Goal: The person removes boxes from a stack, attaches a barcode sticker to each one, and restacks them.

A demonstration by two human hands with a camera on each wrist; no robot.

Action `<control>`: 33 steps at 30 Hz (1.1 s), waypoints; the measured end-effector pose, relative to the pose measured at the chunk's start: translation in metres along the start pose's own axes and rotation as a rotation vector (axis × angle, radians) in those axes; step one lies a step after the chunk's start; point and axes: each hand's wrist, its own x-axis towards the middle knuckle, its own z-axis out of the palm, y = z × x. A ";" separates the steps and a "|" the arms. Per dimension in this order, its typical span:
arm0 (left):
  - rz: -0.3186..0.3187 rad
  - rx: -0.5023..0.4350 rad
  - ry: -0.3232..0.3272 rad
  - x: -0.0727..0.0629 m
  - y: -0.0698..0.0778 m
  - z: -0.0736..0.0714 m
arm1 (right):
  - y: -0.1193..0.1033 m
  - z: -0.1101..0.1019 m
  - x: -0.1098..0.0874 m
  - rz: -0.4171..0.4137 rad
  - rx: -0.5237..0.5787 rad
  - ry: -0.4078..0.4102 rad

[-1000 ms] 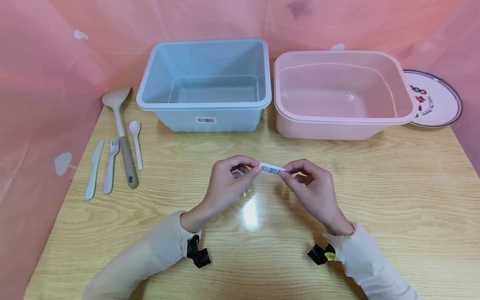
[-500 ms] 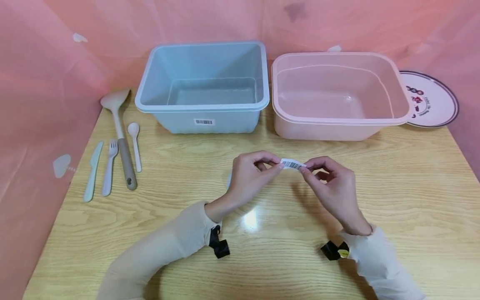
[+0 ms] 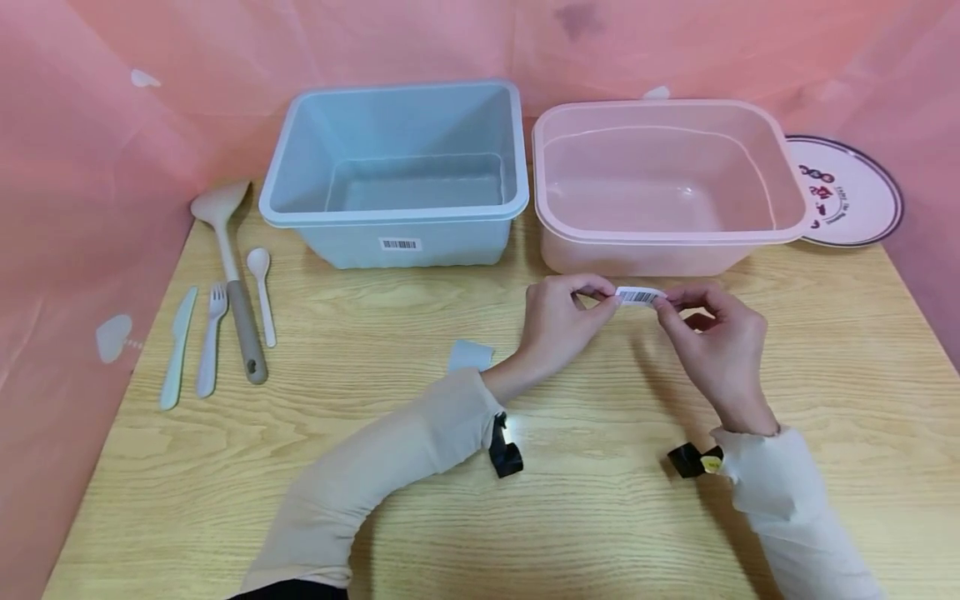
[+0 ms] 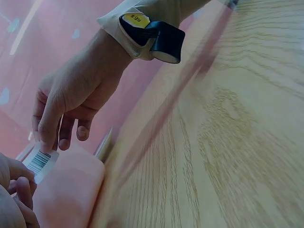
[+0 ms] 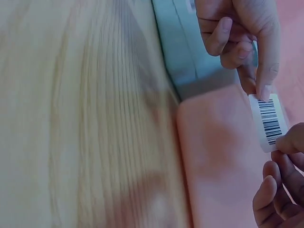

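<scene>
Between both hands a small white barcode sticker point(image 3: 638, 297) is stretched, slightly bowed, in front of the pink bin point(image 3: 645, 260). My left hand point(image 3: 558, 325) pinches its left end between thumb and forefinger. The right hand point(image 3: 716, 342) pinches the opposite end the same way. In the right wrist view the sticker point(image 5: 269, 122) shows its printed bars facing the camera, apart from the bin's wall. The left wrist view shows the same sticker point(image 4: 40, 162) with a hand at each end. A similar barcode label point(image 3: 400, 244) is stuck on the front of the blue bin point(image 3: 405, 218).
A grey-blue paper piece point(image 3: 471, 355) lies near the left forearm. At the left lie a knife point(image 3: 178, 350), a fork point(image 3: 211, 340), a turner point(image 3: 237, 292) and a spoon point(image 3: 262, 292). A decorated plate point(image 3: 855, 196) sits right of the pink bin.
Both hands have moved right and forward with the sticker, from the table's middle to just before the pink bin. The grey-blue paper piece has come into view behind the left arm.
</scene>
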 end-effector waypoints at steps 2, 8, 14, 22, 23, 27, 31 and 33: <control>-0.006 0.001 0.017 0.005 -0.001 0.006 | 0.005 0.000 0.003 0.025 -0.007 0.017; -0.039 -0.025 0.061 0.016 -0.005 0.020 | 0.014 0.002 0.011 0.080 -0.019 0.040; -0.072 -0.075 0.049 0.021 -0.005 0.027 | 0.020 0.005 0.018 0.102 -0.048 0.053; -0.097 -0.007 0.058 0.023 -0.006 0.037 | 0.026 0.008 0.025 0.126 -0.052 0.039; -0.102 -0.005 0.056 0.023 -0.006 0.038 | 0.026 0.008 0.026 0.126 -0.050 0.040; -0.117 0.020 0.061 0.024 -0.006 0.040 | 0.029 0.010 0.029 0.120 -0.046 0.040; -0.115 0.033 0.068 0.025 -0.007 0.040 | 0.032 0.011 0.032 0.104 -0.047 0.038; -0.111 0.034 0.068 0.025 -0.007 0.040 | 0.033 0.012 0.032 0.099 -0.052 0.041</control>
